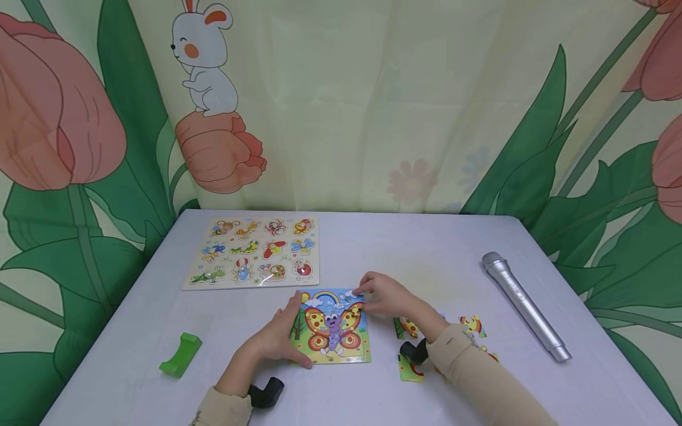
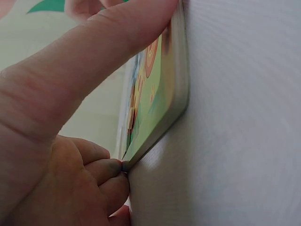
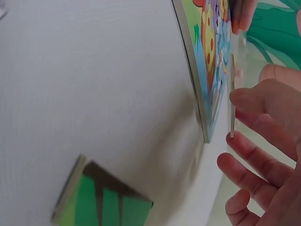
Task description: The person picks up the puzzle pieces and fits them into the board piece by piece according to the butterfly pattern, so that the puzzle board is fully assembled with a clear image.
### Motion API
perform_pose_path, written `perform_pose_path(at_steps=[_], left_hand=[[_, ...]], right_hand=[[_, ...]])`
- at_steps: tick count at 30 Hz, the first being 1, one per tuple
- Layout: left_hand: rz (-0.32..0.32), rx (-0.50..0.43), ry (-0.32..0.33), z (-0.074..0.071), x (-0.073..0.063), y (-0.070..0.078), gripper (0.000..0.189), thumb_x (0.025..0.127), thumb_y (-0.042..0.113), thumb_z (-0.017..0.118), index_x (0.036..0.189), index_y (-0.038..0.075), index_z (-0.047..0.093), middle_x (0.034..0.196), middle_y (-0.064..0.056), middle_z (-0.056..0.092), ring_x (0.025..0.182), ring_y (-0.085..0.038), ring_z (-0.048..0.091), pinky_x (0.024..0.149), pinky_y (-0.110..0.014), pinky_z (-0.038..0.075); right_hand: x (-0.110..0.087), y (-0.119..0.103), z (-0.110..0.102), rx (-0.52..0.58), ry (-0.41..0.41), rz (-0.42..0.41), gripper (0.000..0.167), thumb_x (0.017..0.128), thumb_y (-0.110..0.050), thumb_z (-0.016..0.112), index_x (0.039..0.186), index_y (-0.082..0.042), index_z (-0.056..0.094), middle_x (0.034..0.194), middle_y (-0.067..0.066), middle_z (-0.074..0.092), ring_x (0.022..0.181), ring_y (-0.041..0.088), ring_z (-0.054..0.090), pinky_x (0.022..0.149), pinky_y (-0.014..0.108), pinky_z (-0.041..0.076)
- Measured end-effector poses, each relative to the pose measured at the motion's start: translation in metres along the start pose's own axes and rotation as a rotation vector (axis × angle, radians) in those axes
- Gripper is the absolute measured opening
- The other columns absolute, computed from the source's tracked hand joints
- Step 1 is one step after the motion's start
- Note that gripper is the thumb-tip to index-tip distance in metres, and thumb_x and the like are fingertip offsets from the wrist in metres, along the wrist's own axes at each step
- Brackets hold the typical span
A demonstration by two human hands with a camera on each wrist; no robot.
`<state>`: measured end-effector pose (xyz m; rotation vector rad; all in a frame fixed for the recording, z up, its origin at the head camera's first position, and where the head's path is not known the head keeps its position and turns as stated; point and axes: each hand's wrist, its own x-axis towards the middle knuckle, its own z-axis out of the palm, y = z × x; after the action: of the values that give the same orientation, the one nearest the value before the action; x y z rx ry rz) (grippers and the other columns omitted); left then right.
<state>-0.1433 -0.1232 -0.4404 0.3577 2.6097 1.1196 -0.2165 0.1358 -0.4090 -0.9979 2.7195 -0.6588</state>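
A square butterfly puzzle (image 1: 334, 332) lies flat on the table. My left hand (image 1: 277, 331) holds it at the lower left corner, thumb along the near edge and fingers at the left edge. In the left wrist view the thumb (image 2: 99, 52) rests against the board's rim. Over the puzzle's upper right corner, my right hand (image 1: 391, 296) pinches a thin puzzle piece (image 3: 233, 103). That piece shows edge-on in the right wrist view, just above the board, so its picture is hidden.
Several loose puzzle pieces (image 1: 410, 370) lie under and beside the right forearm, partly covered by it. Behind the puzzle lies an insect board (image 1: 256, 251). A silver microphone (image 1: 526, 306) lies at the right, a green curved block (image 1: 181, 355) at the left.
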Motion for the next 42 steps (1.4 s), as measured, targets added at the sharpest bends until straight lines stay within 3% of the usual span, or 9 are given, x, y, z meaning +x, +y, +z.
perform_pose_path(at_steps=[8,24,42], left_hand=[[-0.005,-0.007,-0.002,0.000,0.000,0.001,0.130,0.049,0.032,0.090,0.145,-0.001,0.009,0.149,-0.022,0.013,0.138,-0.034,0.009,0.111,-0.047,0.005],[-0.004,-0.009,-0.001,0.000,0.001,0.001,0.131,0.048,0.031,0.090,0.145,-0.001,0.009,0.149,-0.022,0.014,0.137,-0.033,0.009,0.112,-0.047,0.004],[-0.013,-0.008,-0.008,-0.001,-0.001,0.002,0.130,0.049,0.032,0.090,0.145,-0.001,0.008,0.149,-0.022,0.013,0.138,-0.033,0.009,0.111,-0.047,0.004]], right_hand=[[0.008,-0.005,0.005,-0.019,-0.028,0.001,0.027,0.077,-0.014,0.072,0.103,-0.006,0.070,0.097,0.003,0.055,0.085,0.017,0.051,0.075,0.031,0.048],[0.014,-0.011,0.008,-0.058,-0.054,0.097,0.029,0.075,-0.017,0.075,0.103,-0.010,0.071,0.095,0.000,0.053,0.081,0.013,0.046,0.067,0.025,0.044],[0.016,-0.022,0.009,-0.251,-0.062,0.118,0.029,0.073,-0.023,0.077,0.102,-0.016,0.073,0.097,0.002,0.059,0.087,0.016,0.052,0.071,0.028,0.049]])
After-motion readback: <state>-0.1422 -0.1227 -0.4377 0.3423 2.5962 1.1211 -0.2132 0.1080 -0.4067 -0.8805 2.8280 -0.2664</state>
